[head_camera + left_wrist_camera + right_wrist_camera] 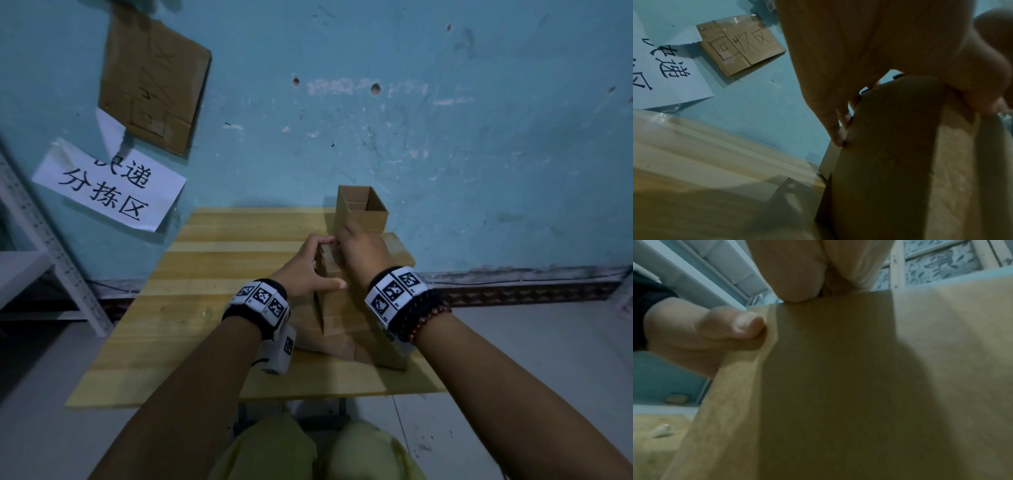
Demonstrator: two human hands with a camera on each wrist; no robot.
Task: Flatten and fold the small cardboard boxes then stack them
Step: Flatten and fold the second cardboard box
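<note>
A brown cardboard box (pixel 330 274) stands partly collapsed at the middle of the wooden table (pixel 212 260), pressed narrow between both hands. My left hand (pixel 308 269) grips its left side, thumb along the near face and fingers (pixel 835 128) over the top edge. At the top right edge, my right hand (pixel 358 251) pinches the box (pixel 838 369). The box (pixel 890 154) fills both wrist views. Flattened cardboard (pixel 346 346) lies under it near the front edge. Another box (pixel 361 209) stands upright and open at the table's back right, by the wall.
A cardboard sign (pixel 154 78) and a white paper sign (pixel 109 186) hang on the blue wall. A white metal shelf (pixel 41 240) stands at the left. A small clear scrap (pixel 205 312) lies on the table's left part.
</note>
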